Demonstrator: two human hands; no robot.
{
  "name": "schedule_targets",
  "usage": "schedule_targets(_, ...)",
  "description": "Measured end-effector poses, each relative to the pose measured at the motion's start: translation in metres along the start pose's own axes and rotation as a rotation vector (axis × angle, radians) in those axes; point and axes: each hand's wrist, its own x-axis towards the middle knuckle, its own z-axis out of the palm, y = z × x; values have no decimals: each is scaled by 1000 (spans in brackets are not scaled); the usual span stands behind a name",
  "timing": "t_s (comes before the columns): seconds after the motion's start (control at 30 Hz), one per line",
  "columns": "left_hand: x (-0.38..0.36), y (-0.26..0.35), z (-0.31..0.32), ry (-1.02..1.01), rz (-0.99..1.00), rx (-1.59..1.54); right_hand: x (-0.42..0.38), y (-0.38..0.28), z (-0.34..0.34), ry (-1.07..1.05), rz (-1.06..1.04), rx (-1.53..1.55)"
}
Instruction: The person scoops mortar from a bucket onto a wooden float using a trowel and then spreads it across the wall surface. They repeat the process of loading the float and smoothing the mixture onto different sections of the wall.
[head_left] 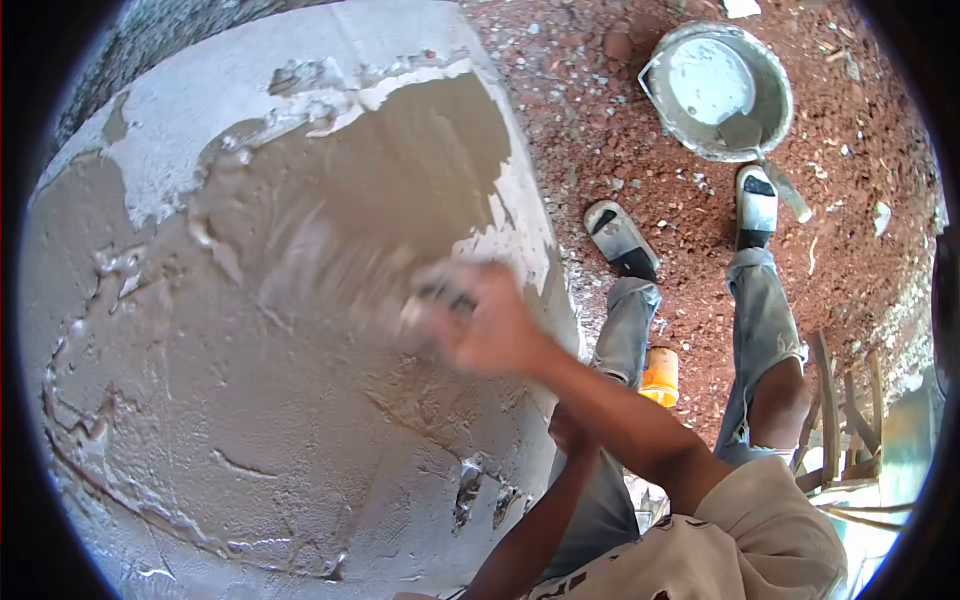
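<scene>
My right hand [485, 318] is closed round the handle of a trowel [415, 305], whose blade is smeared by motion over the wet grey mortar [260, 340]. The mortar coats much of a wide, pale slab-like surface [300, 40]. A smoother, darker wet patch [410, 160] lies just beyond the trowel, while ridges and lumps of mortar surround it on the left. My left hand [572, 430] is beside the slab's right edge, partly behind my right forearm. Its fingers are hidden.
A round bucket [660, 90] with wet grey residue stands on reddish, stony ground at the upper right. A tool handle [790, 195] lies against it. My sandalled feet [757, 205] are right of the slab, near an orange-yellow container [660, 376]. Wooden pieces [828, 410] stand at far right.
</scene>
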Motion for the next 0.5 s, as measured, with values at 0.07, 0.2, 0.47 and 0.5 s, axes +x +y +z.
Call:
schedule_targets(0.07,-13,14,-34,-83,-42,67,27,63,-16,211,307,-115)
schedule_targets(0.2,-11,48,-72,58,-83,33,92,197,-78,413,609,106)
schedule_targets(0.47,-2,36,-69,36,-67,40,61,60,-26,96,518,303)
schedule_targets(0.5,0,23,-46,50,-80,49,53,32,-12,84,512,298)
